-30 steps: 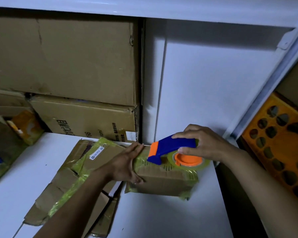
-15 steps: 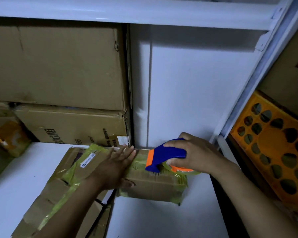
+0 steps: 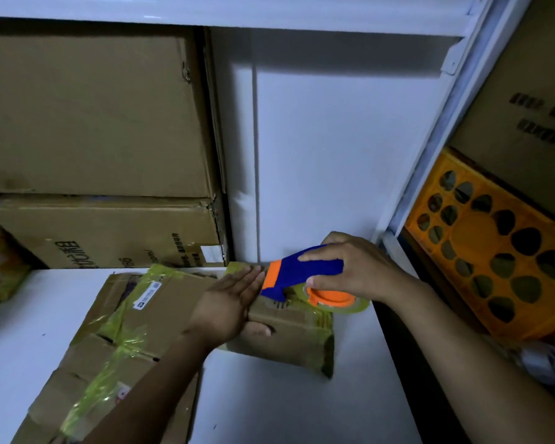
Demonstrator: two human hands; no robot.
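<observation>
While the small box point(image 3: 295, 344) lies on the white table point(image 3: 285, 408), close to the back wall and directly under both hands, the relation that matters is set along its top. The box appears to run lengthwise from left to right, and the tape dispenser point(image 3: 302, 271) is laid along that same line, with its orange nose pointing left and its tape roll point(image 3: 334, 301) overhanging the right end. The left hand point(image 3: 228, 304) is spread flat on the left part of the top, fingers straight and together. Their tips lie just beside the nose, and the thumb is pressed against the near face. Nothing is gripped by it; the box is only pinned down. The right hand point(image 3: 362, 272) is nearer the tool and is wrapped round the blue handle, fingers curled over it and the thumb underneath by the roll. A strip along the top is judged to be the step in hand. A flattened carton point(image 3: 125, 344) lies to the left, touching the box.
</observation>
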